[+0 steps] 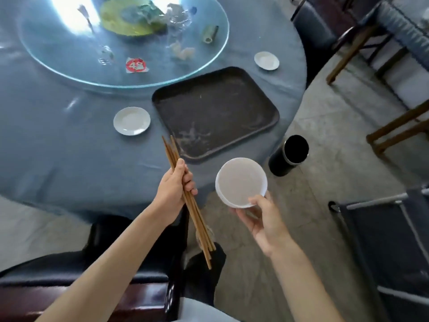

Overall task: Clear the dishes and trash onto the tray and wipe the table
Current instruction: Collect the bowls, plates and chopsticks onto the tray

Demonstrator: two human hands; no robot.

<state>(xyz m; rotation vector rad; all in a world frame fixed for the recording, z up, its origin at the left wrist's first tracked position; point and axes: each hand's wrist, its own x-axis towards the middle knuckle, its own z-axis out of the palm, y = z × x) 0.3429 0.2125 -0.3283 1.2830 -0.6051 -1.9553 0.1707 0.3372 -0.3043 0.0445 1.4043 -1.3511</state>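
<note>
My left hand [174,188] grips a bundle of wooden chopsticks [199,226] that slants from the table's edge down toward my legs. My right hand [262,219] holds a white bowl [241,181] by its near rim, just off the table's front edge. A bare black tray [267,108] lies on the blue tablecloth [58,154] beyond both hands. One small white saucer [131,121] sits left of the tray, another white saucer [266,60] behind it. The glass turntable [69,73] carries a yellow-green plate [111,17], crumpled plastic wrap [177,16], tissue [182,51], a red-printed wrapper [136,65] and a green tube [210,33].
A black cylindrical bin [289,155] stands on the floor right of the table. Dark chairs [69,270] are in front of me and at the back right. A grey metal-framed cart [390,228] is at the right, and wooden furniture legs [394,131] beyond.
</note>
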